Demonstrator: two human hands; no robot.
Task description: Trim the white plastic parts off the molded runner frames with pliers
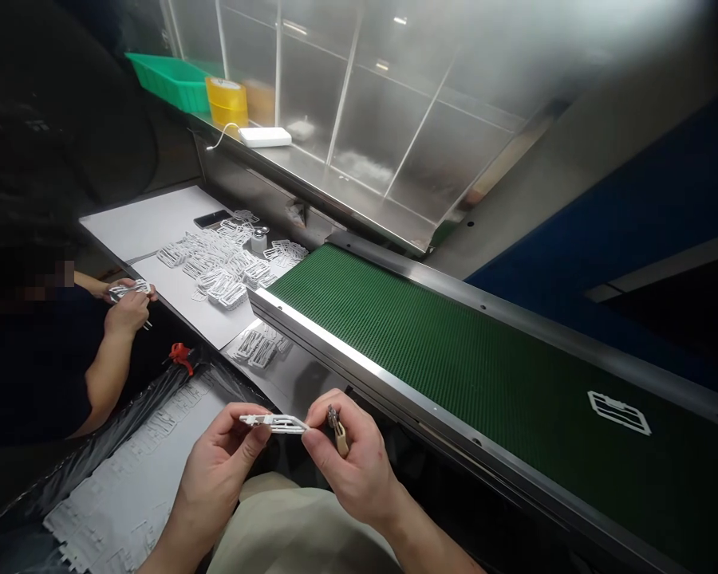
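Note:
My left hand (218,462) pinches a flat white plastic frame part (274,422) by its left end, held level in front of me. My right hand (350,458) touches the part's right end with its fingertips and grips a small cutter with a tan handle (337,430). Both hands hover above my lap, just in front of the conveyor's steel edge (359,371). One more white frame part (619,412) lies on the green belt (455,343) to the right.
A co-worker sits at left, with hands (128,307) holding white parts. A pile of white parts (221,267) covers the grey table, with a phone (211,218) behind. A black bag of stacked parts (132,486) is at my left. A green bin (171,80) and yellow tape (226,101) rest on the shelf.

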